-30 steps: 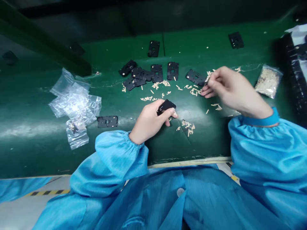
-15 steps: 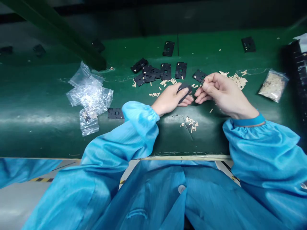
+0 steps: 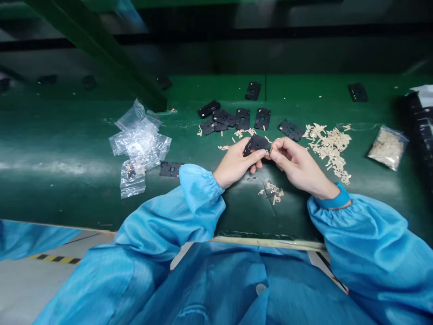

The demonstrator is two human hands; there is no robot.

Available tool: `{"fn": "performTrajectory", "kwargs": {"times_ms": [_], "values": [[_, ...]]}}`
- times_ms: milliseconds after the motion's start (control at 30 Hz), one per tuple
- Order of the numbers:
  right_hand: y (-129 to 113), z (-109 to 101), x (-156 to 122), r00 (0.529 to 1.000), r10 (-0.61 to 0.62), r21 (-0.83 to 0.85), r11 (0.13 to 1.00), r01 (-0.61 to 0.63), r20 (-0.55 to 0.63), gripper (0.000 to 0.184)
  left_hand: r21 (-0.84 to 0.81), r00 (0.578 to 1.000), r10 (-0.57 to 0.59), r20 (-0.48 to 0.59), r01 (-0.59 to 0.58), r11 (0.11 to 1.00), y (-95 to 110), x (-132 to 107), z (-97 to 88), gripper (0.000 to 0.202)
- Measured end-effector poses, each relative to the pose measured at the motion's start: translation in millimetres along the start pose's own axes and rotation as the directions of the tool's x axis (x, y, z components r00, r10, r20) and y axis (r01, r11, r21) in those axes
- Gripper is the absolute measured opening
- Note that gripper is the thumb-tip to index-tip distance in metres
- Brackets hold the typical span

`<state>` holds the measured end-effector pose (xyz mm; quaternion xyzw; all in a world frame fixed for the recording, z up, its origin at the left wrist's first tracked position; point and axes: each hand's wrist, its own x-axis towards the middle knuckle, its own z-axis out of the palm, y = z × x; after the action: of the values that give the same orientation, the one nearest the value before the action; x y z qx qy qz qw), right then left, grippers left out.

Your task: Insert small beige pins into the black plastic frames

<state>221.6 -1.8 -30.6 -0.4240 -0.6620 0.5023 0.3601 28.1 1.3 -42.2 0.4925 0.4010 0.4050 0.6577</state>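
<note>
My left hand [image 3: 238, 163] is closed round a black plastic plate [image 3: 256, 143], thumb along its near edge. My right hand [image 3: 293, 163] meets the plate's right end, thumb and forefinger pinched together; whatever is between the fingertips is too small to make out. Beyond the hands lie several similar black plates [image 3: 263, 119], some overlapping. A loose heap of small beige pieces [image 3: 329, 146] spreads to the right of my right hand. A smaller scatter of beige pieces [image 3: 274, 192] lies on the green bench top nearer to me.
Clear plastic bags [image 3: 142, 140] are piled on the left, with one black plate [image 3: 171, 169] beside them. A filled clear bag [image 3: 388, 148] lies at the right, near a black rack [image 3: 419, 128]. A green post [image 3: 135, 81] rises at the back left.
My right hand has moved left to the plate, uncovering more of the beige heap. The plate in my left hand now shows its flat face. The whole view has shifted.
</note>
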Motion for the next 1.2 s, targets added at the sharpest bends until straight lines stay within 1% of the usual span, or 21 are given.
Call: {"fn": "performTrajectory", "kwargs": {"times_ms": [133,200,267,333,400,533,600,700,833,933,1067,1133,1200], "values": [[3,2,0,0.996,-0.094,-0.103,0.99,0.093,-0.001,0.02,-0.015,0.998,-0.03,-0.048,0.029,0.999,0,2,3.7,0.044],[5,4,0,0.993,-0.117,-0.117,0.987,0.114,-0.024,0.016,-0.013,0.996,-0.028,-0.081,0.027,1.0,0,2,5.1,0.043],[8,5,-1,0.995,-0.09,-0.072,0.994,0.086,-0.052,0.014,0.005,0.993,-0.017,-0.113,0.018,1.0,0,2,5.8,0.042],[9,6,-1,0.997,-0.027,0.002,1.0,0.027,-0.072,0.017,0.044,0.99,0.001,-0.144,0.006,0.999,1,2,5.6,0.038],[8,6,-2,0.996,0.027,0.027,0.999,-0.025,-0.079,0.018,0.095,0.986,0.014,-0.169,0.002,0.995,1,1,5.2,0.033],[5,3,-3,0.995,0.054,-0.089,0.994,-0.061,-0.088,0.02,0.161,0.985,0.013,-0.174,0.015,0.987,2,-1,5.2,0.029],[3,1,-3,0.994,0.075,-0.098,0.992,-0.082,-0.074,0.02,0.178,0.988,0.004,-0.155,0.024,0.984,2,-1,5.3,0.03],[0,-1,-2,0.989,0.138,-0.013,0.99,-0.139,-0.046,0.018,0.184,0.99,0.001,-0.141,0.025,0.983,1,-1,5.2,0.031],[-2,-1,-1,0.976,0.216,0.09,0.973,-0.212,-0.027,0.009,0.189,0.988,0.012,-0.154,0.017,0.982,1,-1,5.3,0.028],[-2,3,-1,0.979,0.2,0.133,0.972,-0.193,-0.046,0.006,0.187,0.983,0.019,-0.185,0.016,0.982,0,-1,6.5,0.027],[-1,12,-1,0.974,0.167,0.153,0.978,-0.143,-0.154,0.008,0.197,0.969,0.027,-0.244,0.022,0.98,-1,-1,8.6,0.029],[0,14,-1,0.966,0.167,0.146,0.98,-0.139,-0.2,0.012,0.237,0.963,0.049,-0.267,0.017,0.971,-2,-2,9.3,0.03],[0,16,-1,0.959,0.173,0.14,0.98,-0.144,-0.224,0.016,0.299,0.953,0.095,-0.287,-0.006,0.954,-2,-3,9.6,0.029]]}}
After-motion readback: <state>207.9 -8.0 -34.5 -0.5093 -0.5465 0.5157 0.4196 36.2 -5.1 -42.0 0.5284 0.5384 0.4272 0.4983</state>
